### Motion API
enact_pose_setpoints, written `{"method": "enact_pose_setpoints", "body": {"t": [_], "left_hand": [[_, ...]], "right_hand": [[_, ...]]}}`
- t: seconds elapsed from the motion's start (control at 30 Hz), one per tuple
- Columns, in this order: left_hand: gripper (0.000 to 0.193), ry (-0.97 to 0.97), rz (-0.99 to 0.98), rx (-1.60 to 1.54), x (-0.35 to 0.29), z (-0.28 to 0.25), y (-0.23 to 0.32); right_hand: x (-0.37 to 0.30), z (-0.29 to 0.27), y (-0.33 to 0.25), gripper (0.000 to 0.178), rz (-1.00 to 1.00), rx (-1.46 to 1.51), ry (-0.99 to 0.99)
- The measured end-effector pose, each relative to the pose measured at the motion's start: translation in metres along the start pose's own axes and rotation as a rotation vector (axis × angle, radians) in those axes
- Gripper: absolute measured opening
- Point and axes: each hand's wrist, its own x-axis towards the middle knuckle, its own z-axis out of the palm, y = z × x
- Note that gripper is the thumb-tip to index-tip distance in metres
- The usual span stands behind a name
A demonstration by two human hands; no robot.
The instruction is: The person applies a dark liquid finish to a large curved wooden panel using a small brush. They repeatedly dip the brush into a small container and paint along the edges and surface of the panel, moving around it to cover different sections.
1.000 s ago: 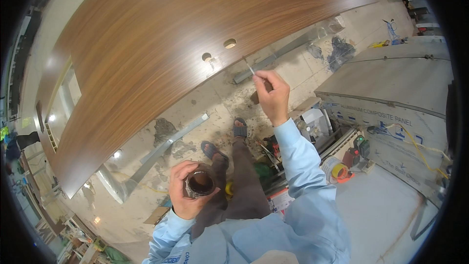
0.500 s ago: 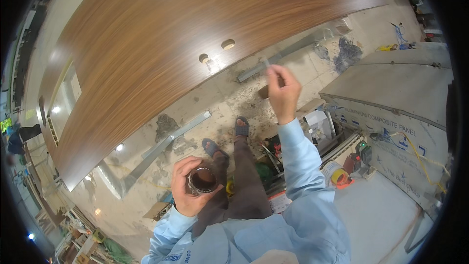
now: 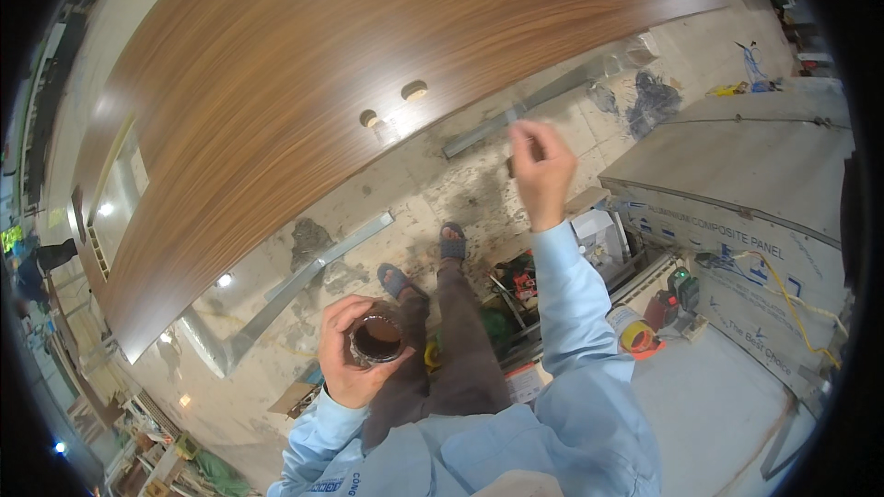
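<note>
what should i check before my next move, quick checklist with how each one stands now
1. Left hand secure on the jar: ok, wrapped around its side.
2. Jar mouth uncovered: ok, brown shows inside.
3. Right hand clear of the wood-grain panel: ok, apart from its near edge in this view.
4. Tip of the thin tool in the right hand coated: cannot tell, too blurred.
5. Toes covered: not ok, the sandals are open-toed.
</note>
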Motion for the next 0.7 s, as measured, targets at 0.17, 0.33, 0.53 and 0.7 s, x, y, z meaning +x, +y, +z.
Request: {"method": "enact_pose_setpoints", "body": {"t": [0.17,0.33,0.53,0.7], "left_hand": [[0.082,-0.003,-0.016,-0.027,0.003,0.008,0.001],[0.082,-0.003,0.011,0.007,0.004,0.009,0.002],[0.082,-0.009,0.013,0.027,0.01,0.017,0.003],[0.082,-0.017,0.016,0.021,0.012,0.018,0.006]], "right_hand": [[0.008,-0.006,0.005,0.01,-0.245,-0.077,-0.16],[0.062,-0.033,0.024,0.013,0.077,-0.126,0.159],[0.041,-0.029,0.027,0.013,-0.165,-0.072,-0.013],[0.074,-0.044,0.037,0.013,-0.118,-0.2,0.206]]}}
